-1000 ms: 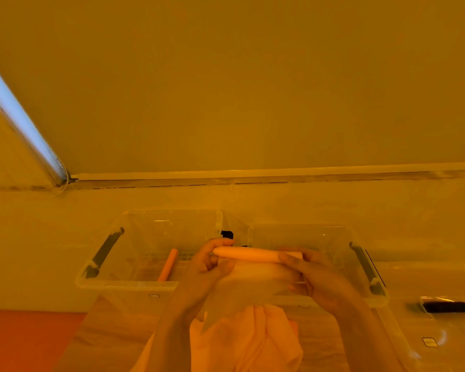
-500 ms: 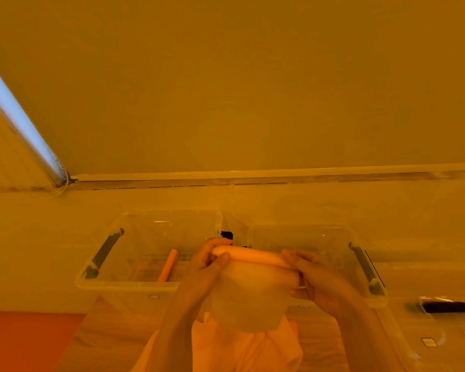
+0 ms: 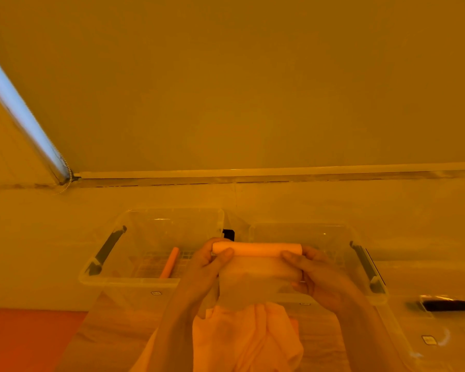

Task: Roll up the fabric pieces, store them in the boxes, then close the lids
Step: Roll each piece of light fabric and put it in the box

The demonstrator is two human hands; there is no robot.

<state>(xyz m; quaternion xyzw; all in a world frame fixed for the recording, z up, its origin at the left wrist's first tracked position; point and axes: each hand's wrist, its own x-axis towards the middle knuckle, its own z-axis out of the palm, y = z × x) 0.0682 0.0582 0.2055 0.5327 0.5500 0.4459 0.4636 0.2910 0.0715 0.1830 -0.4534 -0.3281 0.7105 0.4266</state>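
Your left hand and right hand both hold the same partly rolled fabric piece, raised above the bench in front of the two clear boxes. Each grip is closed on it: your left thumb lies across the near face of the roll at its left end with the fingers curled behind, and your right thumb presses the right end likewise. The rolled part lies level, crossing the gap between the boxes; its loose tail hangs down between your wrists. Below that tail, a heap of unrolled fabric lies at the bench's near edge.

The left box stands open, with a dark handle at its left end, and holds one finished fabric roll lying on its floor. The right box, just beside it, is open too. A clear lid lies flat at the bench's right side.
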